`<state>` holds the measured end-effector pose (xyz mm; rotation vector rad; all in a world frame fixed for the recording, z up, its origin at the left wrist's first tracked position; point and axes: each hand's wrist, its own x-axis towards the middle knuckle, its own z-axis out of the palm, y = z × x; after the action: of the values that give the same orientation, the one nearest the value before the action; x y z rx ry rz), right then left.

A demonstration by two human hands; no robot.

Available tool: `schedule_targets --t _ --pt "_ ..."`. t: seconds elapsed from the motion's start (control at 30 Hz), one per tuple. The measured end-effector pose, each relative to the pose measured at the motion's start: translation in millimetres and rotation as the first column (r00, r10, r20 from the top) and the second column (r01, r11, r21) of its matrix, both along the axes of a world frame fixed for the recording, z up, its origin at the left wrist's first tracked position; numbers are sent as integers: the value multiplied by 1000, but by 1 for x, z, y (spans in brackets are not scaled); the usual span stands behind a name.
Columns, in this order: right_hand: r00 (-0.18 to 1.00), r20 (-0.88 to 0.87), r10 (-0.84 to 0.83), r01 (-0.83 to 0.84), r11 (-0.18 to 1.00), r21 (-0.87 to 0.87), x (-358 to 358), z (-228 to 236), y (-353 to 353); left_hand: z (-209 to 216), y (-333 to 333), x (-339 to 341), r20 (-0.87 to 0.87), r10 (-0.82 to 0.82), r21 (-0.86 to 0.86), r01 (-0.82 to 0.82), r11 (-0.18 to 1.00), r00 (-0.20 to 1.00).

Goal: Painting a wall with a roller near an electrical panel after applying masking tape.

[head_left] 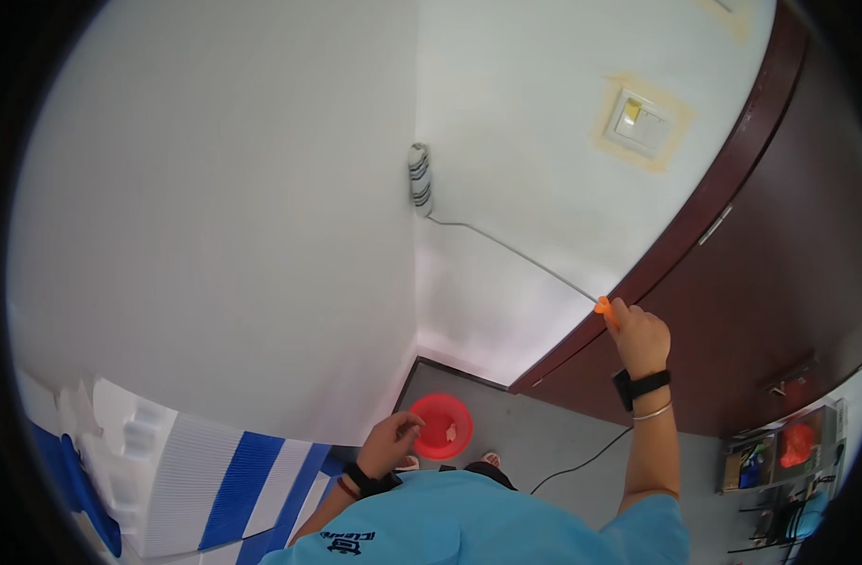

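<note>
My right hand (640,334) is closed round the orange handle of a paint roller (420,181). A long, thin metal rod runs from the handle up and left to the roller's striped white-and-dark sleeve. The sleeve stands nearly upright in the corner where the left wall (233,207) meets the right wall (516,169). Low in front of my body, my left hand (390,444) has loosely bent fingers, thumb apart, with nothing seen in it. Beside that hand, a red basin (467,424) rests on the floor with a small pale thing inside.
A switch plate (638,122) edged with tape is on the right wall, beside a dark red door (732,311). Blue-and-white striped panels (228,490) stand at lower left. A black cable (582,465) crosses the floor. Shelving (780,457) holds assorted items at lower right.
</note>
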<state>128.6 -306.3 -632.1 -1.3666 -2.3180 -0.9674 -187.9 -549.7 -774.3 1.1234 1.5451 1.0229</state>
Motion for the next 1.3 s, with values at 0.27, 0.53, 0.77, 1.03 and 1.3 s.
schedule_targets --t 0.27,0.53,0.77,1.03,1.3 --pt "997 -52 -63 60 996 -60 58 1 2 -1 51 15 67 28 87 -33 996 997" --pt "951 -38 -306 302 950 -81 178 -15 -51 34 129 30 145 53 201 -82 976 988" --pt "875 -45 -482 474 872 -123 244 -38 -114 109 214 35 713 -25 341 -315 886 701" --pt "791 -238 -564 505 821 -267 199 -101 -150 133 246 55 961 -169 229 -288 930 218" --pt "781 -476 -404 277 908 -315 113 -124 -111 134 221 48 957 -82 172 -317 933 277"
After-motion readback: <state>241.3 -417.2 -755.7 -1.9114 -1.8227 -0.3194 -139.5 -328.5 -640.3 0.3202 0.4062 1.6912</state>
